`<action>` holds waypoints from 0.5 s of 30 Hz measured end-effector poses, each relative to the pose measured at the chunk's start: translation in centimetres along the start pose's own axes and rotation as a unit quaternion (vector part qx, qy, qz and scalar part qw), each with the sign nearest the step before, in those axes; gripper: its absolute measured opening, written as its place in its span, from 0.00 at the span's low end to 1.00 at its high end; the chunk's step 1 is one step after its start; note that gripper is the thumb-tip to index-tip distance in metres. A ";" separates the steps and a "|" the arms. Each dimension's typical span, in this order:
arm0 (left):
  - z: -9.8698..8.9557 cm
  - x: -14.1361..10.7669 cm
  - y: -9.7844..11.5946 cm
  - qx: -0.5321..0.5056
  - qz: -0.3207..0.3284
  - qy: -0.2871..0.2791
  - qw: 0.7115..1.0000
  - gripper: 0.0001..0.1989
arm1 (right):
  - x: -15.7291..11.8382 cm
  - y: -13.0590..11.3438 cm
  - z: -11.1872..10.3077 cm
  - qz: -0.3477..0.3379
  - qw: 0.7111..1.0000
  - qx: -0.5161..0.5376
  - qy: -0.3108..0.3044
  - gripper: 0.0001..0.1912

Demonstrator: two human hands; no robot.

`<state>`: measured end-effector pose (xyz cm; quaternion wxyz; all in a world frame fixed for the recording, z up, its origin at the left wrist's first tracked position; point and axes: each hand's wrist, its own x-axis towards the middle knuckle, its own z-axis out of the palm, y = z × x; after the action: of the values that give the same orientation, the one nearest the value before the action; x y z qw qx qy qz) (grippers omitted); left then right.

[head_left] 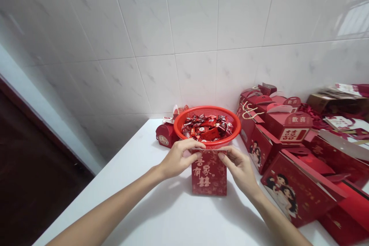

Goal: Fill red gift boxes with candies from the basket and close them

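Note:
A small red paper bag (209, 177) with pale gold characters stands upright on the white table, in front of the candy basket. My left hand (183, 156) pinches its top left edge between thumb and fingers. At the top right edge, my right hand (236, 161) holds the bag in the same way. Just behind the bag is a red plastic basket (235, 128) full of wrapped candies (207, 126). What is inside the bag cannot be seen.
Red gift boxes (293, 134) and bags (296, 188) crowd the right side of the white table (129, 188). A small red box (166, 135) sits left of the basket. Behind stands a tiled wall (193, 19). More packaging (346, 123) lies at the far right.

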<state>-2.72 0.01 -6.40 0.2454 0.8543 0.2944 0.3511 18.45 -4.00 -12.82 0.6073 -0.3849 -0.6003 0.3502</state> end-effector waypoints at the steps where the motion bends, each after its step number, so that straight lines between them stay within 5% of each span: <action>1: 0.2 -0.1 -0.2 0.006 0.015 0.001 1.000 0.11 | 0.0 0.0 0.0 -0.003 1.000 -0.002 0.004 0.16; 8: 0.8 -0.6 -2.1 0.081 0.147 0.016 0.986 0.15 | 0.0 -0.1 -0.1 -0.013 1.000 -0.006 -0.005 0.20; 15: 0.9 -0.5 -1.5 0.080 0.136 0.018 0.987 0.13 | 0.2 -0.2 -0.2 -0.008 1.000 -0.016 -0.002 0.20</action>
<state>-2.89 0.57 -8.15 0.1209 0.8970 0.2067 0.3716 18.62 -3.94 -12.52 0.6029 -0.3885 -0.6102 0.3364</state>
